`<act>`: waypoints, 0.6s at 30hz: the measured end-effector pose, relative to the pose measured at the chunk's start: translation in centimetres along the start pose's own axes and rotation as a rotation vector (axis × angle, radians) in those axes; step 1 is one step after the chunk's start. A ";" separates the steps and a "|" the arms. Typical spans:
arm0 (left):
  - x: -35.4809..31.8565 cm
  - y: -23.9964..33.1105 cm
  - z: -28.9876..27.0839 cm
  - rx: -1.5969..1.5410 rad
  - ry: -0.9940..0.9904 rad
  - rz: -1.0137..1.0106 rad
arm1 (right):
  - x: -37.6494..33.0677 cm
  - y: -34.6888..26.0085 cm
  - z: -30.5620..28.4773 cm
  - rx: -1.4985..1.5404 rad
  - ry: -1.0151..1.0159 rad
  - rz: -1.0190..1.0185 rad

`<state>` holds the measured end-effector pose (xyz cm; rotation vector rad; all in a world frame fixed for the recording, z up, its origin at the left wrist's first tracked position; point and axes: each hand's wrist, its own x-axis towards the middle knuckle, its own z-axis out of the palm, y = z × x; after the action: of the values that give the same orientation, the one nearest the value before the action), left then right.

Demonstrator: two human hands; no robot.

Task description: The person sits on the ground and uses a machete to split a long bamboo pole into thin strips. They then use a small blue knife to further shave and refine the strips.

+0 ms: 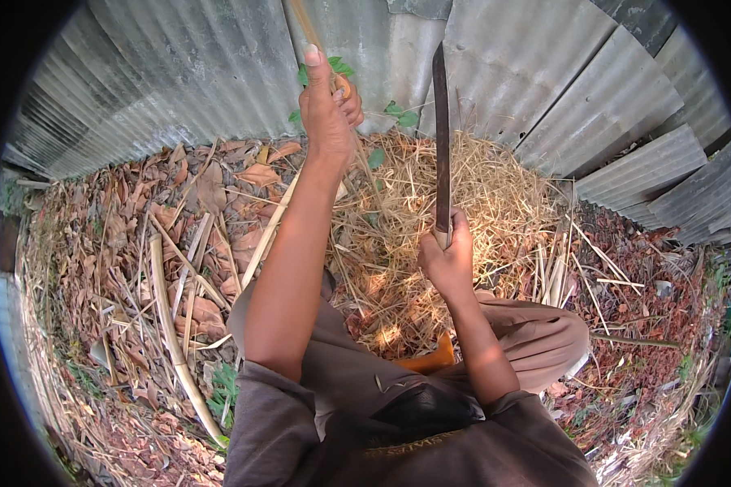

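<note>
L hand (326,109) is closed round a thin tan bamboo stick (304,23), thumb up along it, holding it out in front at arm's length, near the grey corrugated metal sheets (219,73). The stick's long axis runs roughly up-down in the head view, leaning a bit left at the top; upper end goes out of frame, lower part shows below the fist and slants down-left towards the ground. R hand (447,258) is clenched on the handle of a long dark machete blade (441,138); the blade points straight up/away from the body, tip near the sheet wall, just right of the stick and about parallel to it, not touching it as far as I can tell.

Progress, judging by the scene: split pale bamboo strips (170,316) already lie on the dry brown leaf litter (114,235) to the left, more thin slivers to the right beside the heap of yellow straw (430,187), so some splitting looks done. The stick in hand looks whole above the fist; can't tell if a cut has begun. An orange piece (430,357) lies by the knee of the brown trousers (536,333).
</note>
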<state>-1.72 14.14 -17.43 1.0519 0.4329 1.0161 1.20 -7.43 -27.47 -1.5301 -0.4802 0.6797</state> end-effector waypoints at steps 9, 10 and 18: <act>-1.5 0.6 0.3 -0.016 -0.060 -0.016 | -2.8 5.3 0.7 -0.073 0.015 -0.028; -1.4 0.1 0.4 0.004 -0.030 -0.002 | -3.1 6.6 0.5 -0.151 0.010 0.056; -0.9 -0.2 -0.2 0.041 0.048 0.014 | -1.6 -2.7 1.5 0.010 0.039 -0.208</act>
<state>-2.23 13.43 -17.85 1.0702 0.4880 1.0499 -0.71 -7.20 -24.55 -1.4580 -0.5959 0.4892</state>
